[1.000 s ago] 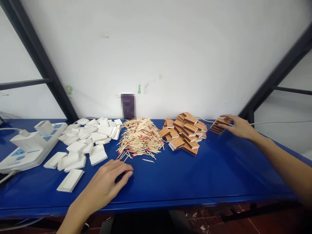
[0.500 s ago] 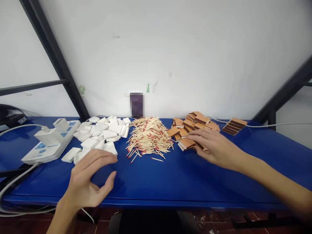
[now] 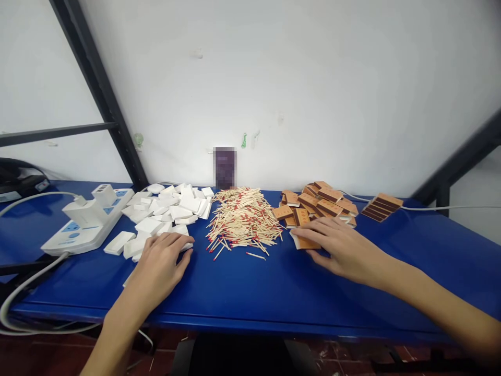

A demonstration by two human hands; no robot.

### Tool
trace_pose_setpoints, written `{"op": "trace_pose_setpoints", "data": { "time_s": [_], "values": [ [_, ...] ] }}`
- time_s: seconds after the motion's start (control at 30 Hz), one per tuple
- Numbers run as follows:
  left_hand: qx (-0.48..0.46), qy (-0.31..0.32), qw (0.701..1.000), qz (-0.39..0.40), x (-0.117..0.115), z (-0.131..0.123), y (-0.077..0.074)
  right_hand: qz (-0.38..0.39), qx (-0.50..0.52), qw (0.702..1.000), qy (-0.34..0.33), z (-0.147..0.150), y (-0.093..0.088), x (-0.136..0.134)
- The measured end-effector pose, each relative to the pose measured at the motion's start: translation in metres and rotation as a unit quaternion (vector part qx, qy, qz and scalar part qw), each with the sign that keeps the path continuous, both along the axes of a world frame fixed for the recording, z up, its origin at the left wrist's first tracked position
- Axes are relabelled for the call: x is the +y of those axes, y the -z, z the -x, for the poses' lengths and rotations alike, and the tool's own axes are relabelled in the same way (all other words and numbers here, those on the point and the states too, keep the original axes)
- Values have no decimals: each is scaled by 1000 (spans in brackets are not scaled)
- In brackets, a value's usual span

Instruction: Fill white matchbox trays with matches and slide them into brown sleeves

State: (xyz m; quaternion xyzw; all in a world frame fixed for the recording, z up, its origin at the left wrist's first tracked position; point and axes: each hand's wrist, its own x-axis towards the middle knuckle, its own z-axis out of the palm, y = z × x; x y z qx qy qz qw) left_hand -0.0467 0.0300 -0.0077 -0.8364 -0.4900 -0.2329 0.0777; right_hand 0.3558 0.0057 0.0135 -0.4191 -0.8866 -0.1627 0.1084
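Observation:
At the near edge of the pile of white matchbox trays (image 3: 182,213), my left hand (image 3: 162,263) has its thumb and fingers closed around one white tray (image 3: 189,246), mostly hidden under the fingers. My right hand (image 3: 344,250) pinches a brown matchbox cover (image 3: 306,242) at the front of the brown pile. Its pale end points left, toward the matches. Behind that hand lie several more brown matchbox covers (image 3: 330,194). Between both hands spreads a heap of loose red-tipped matches (image 3: 246,219), touched by neither.
On the left stands a white power strip (image 3: 88,235) with plugs and cables. A row of brown matchboxes (image 3: 382,207) sits at the back right. A blurred purple object (image 3: 225,167) leans on the wall. Black metal posts (image 3: 97,78) flank the blue table (image 3: 250,297).
My left hand has moved forward to the white trays and closed on one. My right hand has closed on a brown cover and drawn it slightly nearer. The view has shifted a little.

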Motion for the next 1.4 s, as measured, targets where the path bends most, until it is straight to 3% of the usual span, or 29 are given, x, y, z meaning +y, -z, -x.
{"op": "trace_pose_setpoints", "data": {
  "time_s": [0.17,0.3,0.43,0.63,0.77,0.9,1.0,1.1,1.3,1.4],
  "values": [
    [-21,32,998,40,1,2,2,88,-21,996,12,12,-3,-21],
    [-30,72,995,68,-3,-2,-2,50,8,999,-9,28,-8,-23],
    [-50,114,980,154,-13,-8,-11,47,47,997,-50,61,-5,-16],
    [-32,112,969,217,-30,-9,-20,54,-7,998,31,102,9,3],
    [-54,136,952,271,-35,-15,-23,60,-14,997,47,106,14,10],
    [-150,171,933,279,-36,-29,-24,107,20,993,36,103,14,14],
    [-223,199,908,295,-35,-39,-20,154,52,987,16,103,11,17],
    [-222,224,890,330,-35,-45,-14,192,82,978,-3,104,9,19],
    [-163,207,911,317,-39,-46,-12,190,166,967,-26,105,19,12],
    [-177,183,929,268,-39,-46,-13,164,187,968,-42,106,25,8]
  ]
}}
